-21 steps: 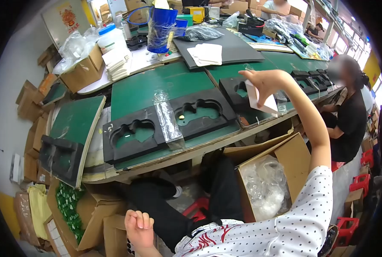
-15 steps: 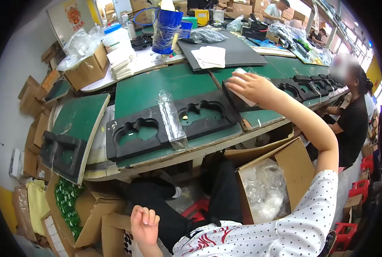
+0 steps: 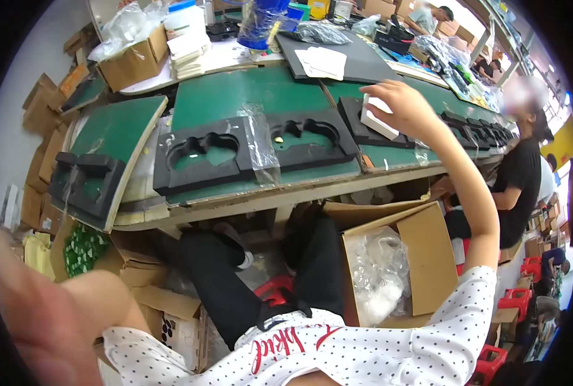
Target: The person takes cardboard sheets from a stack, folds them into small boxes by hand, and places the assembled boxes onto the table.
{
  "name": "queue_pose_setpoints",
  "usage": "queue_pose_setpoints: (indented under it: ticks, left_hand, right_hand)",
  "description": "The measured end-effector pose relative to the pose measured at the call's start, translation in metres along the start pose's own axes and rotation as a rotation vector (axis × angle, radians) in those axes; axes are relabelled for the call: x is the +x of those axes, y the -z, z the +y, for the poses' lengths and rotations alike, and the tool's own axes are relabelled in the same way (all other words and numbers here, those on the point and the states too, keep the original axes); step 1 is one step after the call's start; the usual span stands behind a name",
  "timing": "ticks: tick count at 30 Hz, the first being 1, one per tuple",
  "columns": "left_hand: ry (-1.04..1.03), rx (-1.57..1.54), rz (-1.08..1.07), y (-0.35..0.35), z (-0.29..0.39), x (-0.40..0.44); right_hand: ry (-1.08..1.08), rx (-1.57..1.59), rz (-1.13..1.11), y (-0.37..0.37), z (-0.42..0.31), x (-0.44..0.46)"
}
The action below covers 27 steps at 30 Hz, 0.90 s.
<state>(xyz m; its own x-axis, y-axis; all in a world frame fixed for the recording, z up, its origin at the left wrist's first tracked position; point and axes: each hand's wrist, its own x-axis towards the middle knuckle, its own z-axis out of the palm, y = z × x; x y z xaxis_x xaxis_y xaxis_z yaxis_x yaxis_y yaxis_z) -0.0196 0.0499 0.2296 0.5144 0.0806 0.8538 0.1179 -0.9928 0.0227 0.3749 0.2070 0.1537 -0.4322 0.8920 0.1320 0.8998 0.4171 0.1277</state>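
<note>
White box (image 3: 379,119) is in the right hand (image 3: 399,106), fingers and thumb part-open around it, by the black foam tray (image 3: 356,126); tray contact unclear. Left hand (image 3: 32,315) is blurred, near camera: can't tell opening or contents.

So the top is a white short-sleeved shirt (image 3: 376,350) covered in little dark polka dots, with loopy red script lettering (image 3: 290,347) across the front at bottom center of the frame. Can't make out the whole wording, tbh. Dots run right down both sleeves, the right sleeve (image 3: 470,296) at lower right and the left sleeve (image 3: 135,350) at lower left. Below that it's plain black pants (image 3: 219,293), with some dark knotted-looking bit (image 3: 290,313) around the waist. Both forearms are bare, and the left hand (image 3: 32,315) is pretty blurry.
</note>
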Motion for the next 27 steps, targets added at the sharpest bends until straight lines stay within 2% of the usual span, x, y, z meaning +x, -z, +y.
queue_pose_setpoints:
  ticks: [2, 3, 6, 9, 10, 11, 12, 13, 15, 16, 17, 18, 21, 22, 23, 24, 25, 27]
  left_hand:
    - [-0.103, 0.025, -0.058, -0.006, 0.003, 0.015]
    - [-0.141, 0.035, -0.078, -0.010, 0.006, 0.020]
    - [-0.172, 0.046, -0.080, -0.013, 0.017, 0.024]
    - [-0.147, 0.058, -0.054, -0.009, 0.026, 0.027]
    - [-0.139, 0.063, -0.047, -0.009, 0.027, 0.027]
    - [-0.144, 0.079, -0.030, -0.009, 0.028, 0.026]
    - [-0.138, 0.095, -0.010, -0.013, 0.027, 0.024]
    - [-0.124, 0.117, 0.020, -0.016, 0.025, 0.022]
    - [-0.113, 0.151, 0.078, -0.030, 0.020, 0.016]
    - [-0.119, 0.158, 0.108, -0.037, 0.017, 0.013]
    - [-0.135, 0.171, 0.149, -0.043, 0.015, 0.012]
    - [-0.153, 0.169, 0.178, -0.049, 0.012, 0.010]
    - [-0.132, 0.177, 0.187, -0.057, 0.009, 0.010]
    - [-0.122, 0.174, 0.193, -0.057, 0.008, 0.010]
    - [-0.116, 0.158, 0.177, -0.058, 0.008, 0.011]
    - [-0.123, 0.154, 0.191, -0.059, 0.008, 0.011]
    - [-0.126, 0.149, 0.205, -0.060, 0.006, 0.011]
    - [-0.117, 0.127, 0.237, -0.062, 0.003, 0.012]
  right_hand:
    - [0.156, -0.157, 0.026, -0.037, 0.010, 0.014]
    - [0.116, -0.240, -0.062, -0.052, 0.011, 0.025]
    - [0.210, -0.201, -0.073, -0.110, 0.039, 0.043]
    - [0.184, -0.085, -0.097, -0.119, 0.041, 0.036]
    - [0.289, -0.081, 0.076, -0.121, 0.041, 0.029]
    - [0.149, 0.040, -0.105, -0.119, 0.043, 0.028]
    - [0.255, 0.091, 0.032, -0.115, 0.042, 0.018]
    - [0.237, 0.188, 0.012, -0.121, 0.047, 0.017]
    - [0.277, 0.099, 0.085, -0.142, 0.057, 0.010]
    - [0.057, 0.050, -0.119, -0.133, 0.051, 0.010]
    - [0.069, -0.160, -0.116, -0.107, 0.037, 0.003]
    - [0.123, -0.025, -0.137, -0.117, 0.052, 0.002]
    - [0.172, -0.025, -0.040, -0.130, 0.051, -0.009]
    - [0.035, 0.059, -0.134, -0.110, 0.038, -0.009]
    - [0.141, 0.026, -0.177, -0.115, 0.047, -0.005]
    - [0.234, 0.116, -0.026, -0.114, 0.053, -0.003]
    - [0.145, 0.183, 0.035, -0.107, 0.049, 0.002]
    - [0.157, 0.051, 0.167, -0.102, 0.048, 0.025]
